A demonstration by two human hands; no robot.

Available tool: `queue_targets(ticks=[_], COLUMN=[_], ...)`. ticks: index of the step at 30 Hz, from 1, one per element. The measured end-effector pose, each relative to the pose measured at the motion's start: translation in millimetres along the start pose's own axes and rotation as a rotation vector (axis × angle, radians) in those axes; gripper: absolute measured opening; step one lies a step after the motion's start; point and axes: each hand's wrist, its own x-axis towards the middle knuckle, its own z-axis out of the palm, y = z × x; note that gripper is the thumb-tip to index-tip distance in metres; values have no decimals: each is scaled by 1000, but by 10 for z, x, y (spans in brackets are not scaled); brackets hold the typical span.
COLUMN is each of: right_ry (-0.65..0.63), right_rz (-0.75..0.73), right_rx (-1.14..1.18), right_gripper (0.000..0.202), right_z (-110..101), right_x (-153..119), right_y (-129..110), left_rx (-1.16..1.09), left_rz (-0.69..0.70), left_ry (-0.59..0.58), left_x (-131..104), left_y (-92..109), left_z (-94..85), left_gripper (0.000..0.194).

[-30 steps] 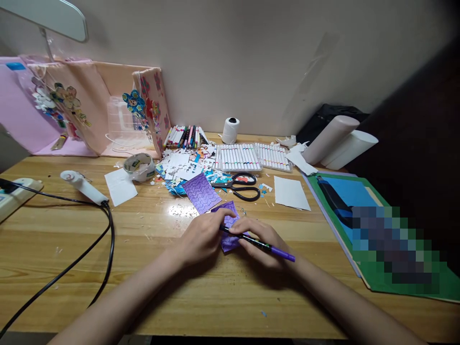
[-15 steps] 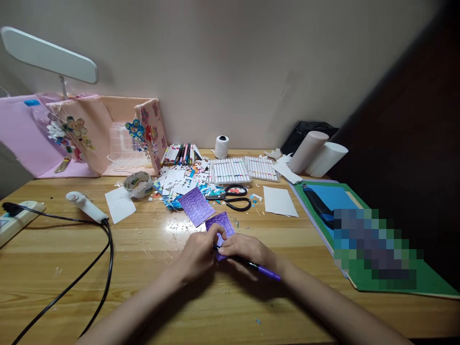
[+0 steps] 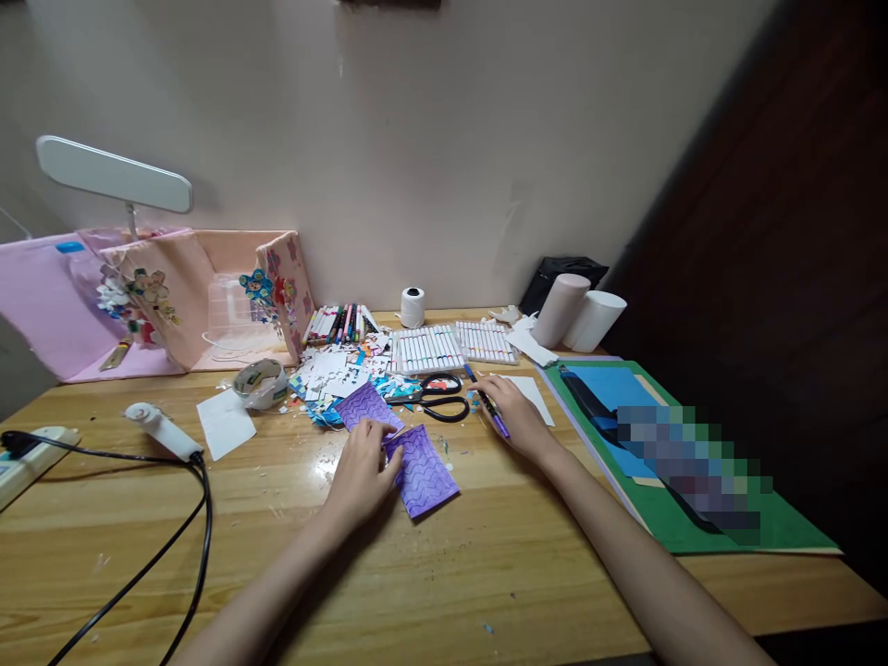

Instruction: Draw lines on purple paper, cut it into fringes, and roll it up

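Observation:
My left hand [image 3: 362, 470] rests with fingers and thumb apart at the edges of two purple pieces of paper. The nearer purple paper [image 3: 425, 474], patterned with dark zigzag lines, lies just right of my thumb. Behind my fingertips is the other purple paper [image 3: 361, 402], with the same zigzags. My right hand [image 3: 511, 414] grips a purple marker [image 3: 500, 425], slanted under the fingers above the table. Just left of that hand lie black-handled scissors [image 3: 446, 408], their blades reaching toward paper scraps. A white paper [image 3: 531, 396] is partly covered by my right hand.
Marker sets [image 3: 426, 350] and paper scraps [image 3: 333, 375] fill the back middle. A tape roll [image 3: 260, 384], white corded tool [image 3: 163, 432] and power strip [image 3: 34, 462] occupy the left. Green sheets [image 3: 666, 518] lie right. A thread spool [image 3: 412, 307] stands by the wall.
My hands have separated. The right has moved back and right with the marker; the left has moved left, leaving the nearer purple paper lying more in view. The camera view has tilted up.

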Motion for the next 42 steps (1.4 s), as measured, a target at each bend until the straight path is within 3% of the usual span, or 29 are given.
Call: queue_targets(ticks=[4,10,14,19,23,26,31,34,37,39,42], right_ry=[-104,-124,-91,-249,-324,-341,-260,-148,-234,-306,-298], right_rz=[53,89,64,-47,-60,-61,-21,158,430,455,471], right_rx=[-202,-290,-196,-179,-220,-239,-227,67,683,935,1011], right_gripper=[41,40,30,24,30,33,20,20,33,37,40], right_z=[-13,-18,67,289,382,324,70,22,131,237,349], right_x=[7,-7,116,450,640,650,502,360,175,50,-73], right_y=[175,319,196,-47,-112,-122,-189,-341,-558,-687,-783], left_rx=[17,-161,-342,-487,-752,-871,-951,-963,-935,-877,-814], left_rz=[-7,-84,-176,-241,-356,-440,-429,-409,-348,-275,-198], left_ry=[-21,-33,-9,71,91,45,53,91,152,196,211], left_x=[13,33,44,60,97,129,120,93,67,49,27], left_y=[-34,-19,24,44,25,5,-4,-9,-1,21,71], left_z=[17,-4,-53,-76,-35,0,-4,-13,-8,-8,-29], left_gripper=[21,17,22,24,19,22,24,24,23,22,21])
